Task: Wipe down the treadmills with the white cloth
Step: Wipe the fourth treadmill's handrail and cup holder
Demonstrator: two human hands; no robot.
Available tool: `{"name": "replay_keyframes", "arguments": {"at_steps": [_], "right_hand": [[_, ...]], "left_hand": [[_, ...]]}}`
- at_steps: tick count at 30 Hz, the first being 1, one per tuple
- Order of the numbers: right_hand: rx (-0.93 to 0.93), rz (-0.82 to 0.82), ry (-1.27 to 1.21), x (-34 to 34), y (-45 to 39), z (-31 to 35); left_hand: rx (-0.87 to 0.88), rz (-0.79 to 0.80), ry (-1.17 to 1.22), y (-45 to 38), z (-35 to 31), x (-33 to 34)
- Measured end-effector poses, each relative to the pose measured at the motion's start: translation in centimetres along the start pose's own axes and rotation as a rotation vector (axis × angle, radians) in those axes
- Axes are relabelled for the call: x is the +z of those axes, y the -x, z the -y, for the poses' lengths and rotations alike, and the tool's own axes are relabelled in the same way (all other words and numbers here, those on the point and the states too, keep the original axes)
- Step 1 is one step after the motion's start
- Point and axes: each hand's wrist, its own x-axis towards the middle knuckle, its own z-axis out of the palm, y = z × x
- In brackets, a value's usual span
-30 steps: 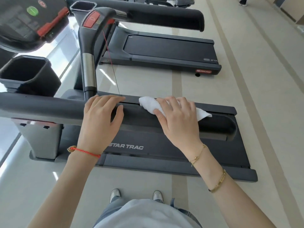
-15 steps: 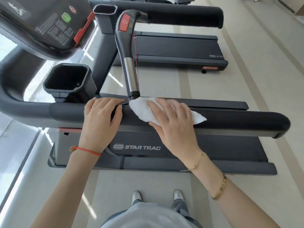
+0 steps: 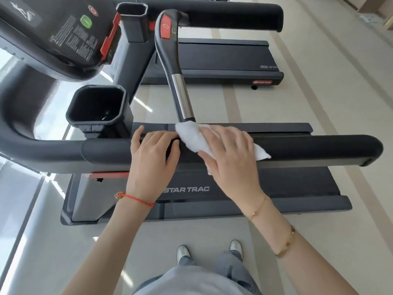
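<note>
I stand beside a black Star Trac treadmill (image 3: 287, 184). Its near padded handrail (image 3: 308, 145) runs left to right across the view. A white cloth (image 3: 191, 137) lies on the rail just below the foot of the chrome-and-black grip bar (image 3: 180, 92). My right hand (image 3: 231, 158) lies flat over the cloth with fingers spread, pressing it onto the rail. One corner of the cloth sticks out to the right of that hand. My left hand (image 3: 151, 160) rests on the rail just left of the cloth, fingers draped over its top.
The console (image 3: 53, 33) with red and green buttons hangs at upper left, above a black cup holder (image 3: 95, 105). A second treadmill (image 3: 223, 58) stands behind, with its own handrail across the top. Pale floor surrounds the machines; my shoes (image 3: 182, 252) stand near the deck.
My right hand has slid the cloth leftward along the rail toward the grip bar's foot. My left hand has stayed on the rail. My view has shifted, showing more of the console.
</note>
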Motion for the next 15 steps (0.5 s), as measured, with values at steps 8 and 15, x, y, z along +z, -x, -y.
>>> {"name": "replay_keyframes", "arguments": {"at_steps": [8,15], "right_hand": [[0.19,-0.017,0.071,-1.1,-1.3,-4.0],[-0.04,0.008,-0.044,0.1,-0.4,1.5]], "left_hand": [[0.026,-0.04,0.026,0.1,0.0,0.2],[-0.003,-0.054,0.02,0.1,-0.3,0.3]]}}
